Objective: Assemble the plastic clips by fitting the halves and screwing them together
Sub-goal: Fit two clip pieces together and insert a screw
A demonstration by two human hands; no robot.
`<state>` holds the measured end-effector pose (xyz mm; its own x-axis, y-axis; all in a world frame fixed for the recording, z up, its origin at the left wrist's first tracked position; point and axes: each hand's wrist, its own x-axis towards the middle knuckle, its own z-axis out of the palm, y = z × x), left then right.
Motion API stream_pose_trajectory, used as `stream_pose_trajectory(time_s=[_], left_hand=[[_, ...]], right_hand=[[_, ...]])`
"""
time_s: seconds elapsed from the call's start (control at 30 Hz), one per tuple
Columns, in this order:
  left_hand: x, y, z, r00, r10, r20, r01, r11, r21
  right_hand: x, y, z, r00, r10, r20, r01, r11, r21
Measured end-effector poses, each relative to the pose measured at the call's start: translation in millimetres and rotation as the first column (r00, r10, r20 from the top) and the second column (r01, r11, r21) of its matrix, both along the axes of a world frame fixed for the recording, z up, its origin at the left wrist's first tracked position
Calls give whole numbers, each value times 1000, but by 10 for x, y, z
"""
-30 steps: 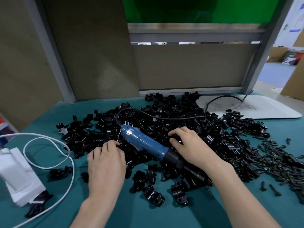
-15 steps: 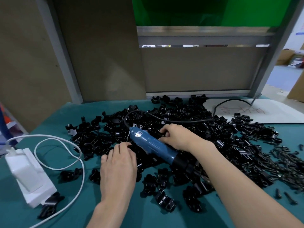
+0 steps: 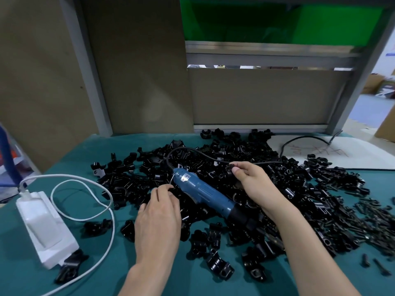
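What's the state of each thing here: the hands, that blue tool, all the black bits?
Clip pile, loose heap.
Left hand, fingertips in the pile; grip unclear.
Right hand, pinching a clip half.
Screwdriver, lying unheld on the pile.
Screws, scattered loose at the right.
Adapter, lying flat beside the pile.

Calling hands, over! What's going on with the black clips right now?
Right hand pinches a small black plastic clip half. Left hand rests in the pile of black clips, grip unclear. Blue electric screwdriver lies between them.
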<state>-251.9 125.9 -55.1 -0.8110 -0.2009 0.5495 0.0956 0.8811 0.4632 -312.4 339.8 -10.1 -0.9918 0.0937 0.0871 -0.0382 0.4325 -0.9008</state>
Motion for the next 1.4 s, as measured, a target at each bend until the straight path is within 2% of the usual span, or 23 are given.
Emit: stream_pose_trajectory(time_s=[0.07,0.23,0.37,0.43,0.53,0.6,0.67,0.73,0.9,1.17,1.27,1.4], left_hand=[[-7,-6,6,1000,-7,-21,8,999,50],[-7,9,29,996,-3,-94,20,983,181],[-70,-66,48,991,-49,-122,97,898,429],[-125,-129,110,989,-44,-138,121,777,618],[-230,-299,201,995,41,-90,55,521,852],[-277,-412,235,998,52,-37,17,347,938],[-292,-466,236,999,46,-16,4,259,966],[-287,-464,228,999,38,-18,7,257,966],[-301,-465,221,999,6,-46,41,332,942],[-320,-511,224,997,-52,-54,67,320,945],[-314,-526,213,998,-34,-58,67,388,919],[-315,-591,199,994,30,-101,70,529,846]], right_hand=[[-1,18,19,1000,15,25,-15,1000,-10],[-29,75,7,999,46,21,-49,982,185],[19,16,1,996,73,58,-88,941,327],[56,-32,68,996,80,39,-89,911,403],[121,-100,191,996,75,-48,-41,871,489],[174,-194,261,989,102,-108,-40,881,472],[223,-343,310,977,160,-142,-71,869,490],[271,-524,319,959,240,-150,-126,837,533],[377,-906,208,894,433,-111,-282,739,612],[401,-1150,-69,838,521,164,-463,519,718],[396,-1174,-108,823,533,196,-477,461,748],[391,-1152,-91,801,561,208,-516,472,715]])
